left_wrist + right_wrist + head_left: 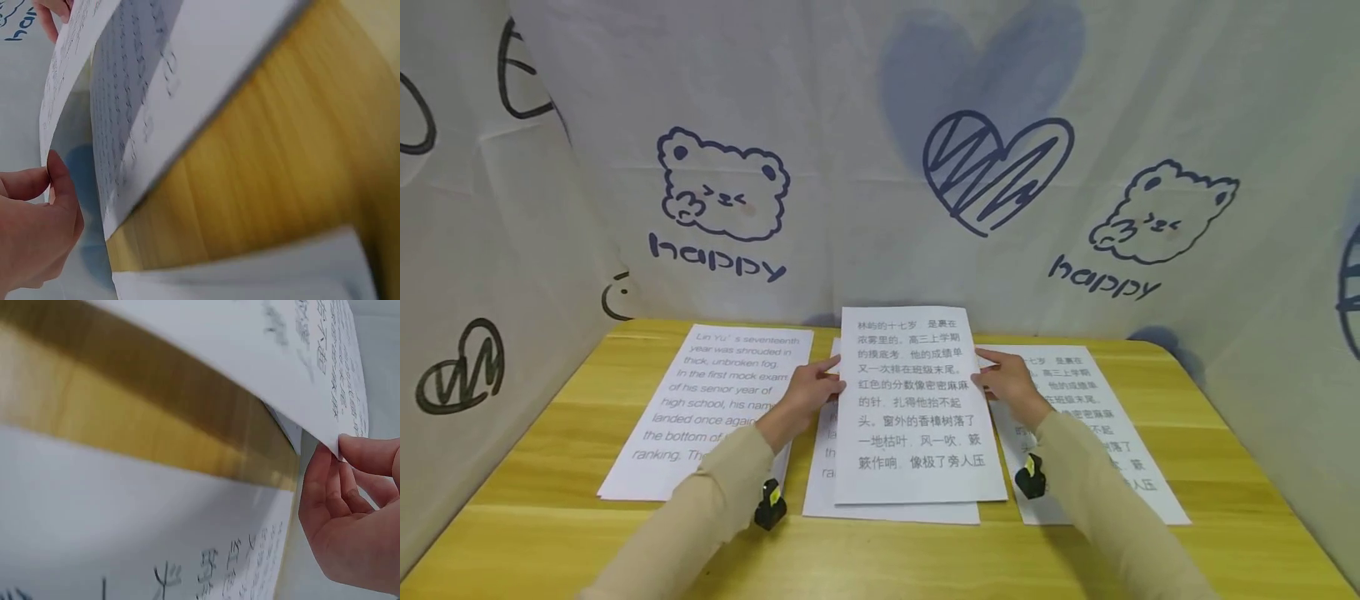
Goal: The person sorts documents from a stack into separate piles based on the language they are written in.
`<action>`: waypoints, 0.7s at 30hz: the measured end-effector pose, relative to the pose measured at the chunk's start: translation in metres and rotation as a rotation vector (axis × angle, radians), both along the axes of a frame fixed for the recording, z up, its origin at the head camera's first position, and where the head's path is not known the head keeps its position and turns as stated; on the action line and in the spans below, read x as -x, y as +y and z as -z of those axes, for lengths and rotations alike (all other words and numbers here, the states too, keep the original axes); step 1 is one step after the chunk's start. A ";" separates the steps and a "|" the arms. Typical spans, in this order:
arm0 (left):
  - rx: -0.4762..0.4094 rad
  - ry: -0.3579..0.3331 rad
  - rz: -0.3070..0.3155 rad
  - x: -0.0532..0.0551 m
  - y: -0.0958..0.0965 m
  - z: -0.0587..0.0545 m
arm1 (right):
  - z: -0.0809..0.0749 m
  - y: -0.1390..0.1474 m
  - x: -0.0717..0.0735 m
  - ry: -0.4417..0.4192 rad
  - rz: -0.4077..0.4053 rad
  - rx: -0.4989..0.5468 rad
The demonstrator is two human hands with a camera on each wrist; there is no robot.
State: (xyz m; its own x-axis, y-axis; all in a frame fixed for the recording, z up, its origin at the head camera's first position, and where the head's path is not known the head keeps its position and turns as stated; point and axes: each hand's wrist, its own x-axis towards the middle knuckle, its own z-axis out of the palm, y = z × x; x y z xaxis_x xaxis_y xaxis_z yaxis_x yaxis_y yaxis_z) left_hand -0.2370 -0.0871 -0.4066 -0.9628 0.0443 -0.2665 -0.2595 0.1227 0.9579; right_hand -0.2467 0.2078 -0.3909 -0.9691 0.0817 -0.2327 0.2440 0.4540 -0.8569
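Note:
Both hands hold up a sheet of paper printed in Chinese, above the middle stack of paper. My left hand pinches its left edge; in the left wrist view the thumb and index finger of that hand meet on the paper. The right hand pinches the opposite edge, its thumb on the printed face in the right wrist view, with the other fingers behind. Beneath the raised sheet, the middle stack shows English print along its left side and is mostly covered.
A stack of English-printed pages lies on the left of the yellow wooden table. Chinese-printed pages lie on the right, partly behind the right forearm. A white cloth with bear and heart drawings hangs behind the table.

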 end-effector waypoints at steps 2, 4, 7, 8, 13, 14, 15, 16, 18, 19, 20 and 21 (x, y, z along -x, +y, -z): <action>0.002 -0.005 0.001 0.000 0.004 -0.002 | -0.002 0.003 0.002 -0.005 0.005 -0.025; 0.015 -0.010 0.000 0.000 0.009 -0.003 | -0.004 0.004 0.006 -0.004 0.009 -0.053; 0.058 -0.012 0.003 0.001 0.016 -0.001 | -0.006 0.007 0.011 0.011 0.008 -0.076; 0.069 -0.012 0.004 0.001 0.019 0.000 | -0.007 0.008 0.012 0.015 0.011 -0.086; 0.108 -0.012 0.020 0.002 0.037 0.004 | -0.008 0.022 0.017 -0.002 -0.008 -0.084; 0.105 -0.009 0.023 0.001 0.041 0.004 | -0.008 0.027 0.017 -0.012 -0.009 -0.076; 0.107 -0.005 0.025 0.001 0.045 0.004 | -0.008 0.032 0.018 -0.022 -0.010 -0.069; 0.101 -0.009 0.023 0.001 0.048 0.004 | -0.008 0.036 0.018 -0.030 -0.012 -0.070; 0.090 -0.008 0.022 0.000 0.053 0.005 | -0.008 0.046 0.019 -0.050 -0.002 -0.068; 0.084 -0.005 0.024 -0.001 0.055 0.005 | -0.008 0.051 0.019 -0.060 0.003 -0.069; 0.081 -0.005 0.025 -0.001 0.058 0.005 | -0.009 0.055 0.020 -0.067 0.008 -0.069; 0.073 -0.013 0.023 -0.002 0.061 0.005 | -0.010 0.060 0.020 -0.075 0.012 -0.068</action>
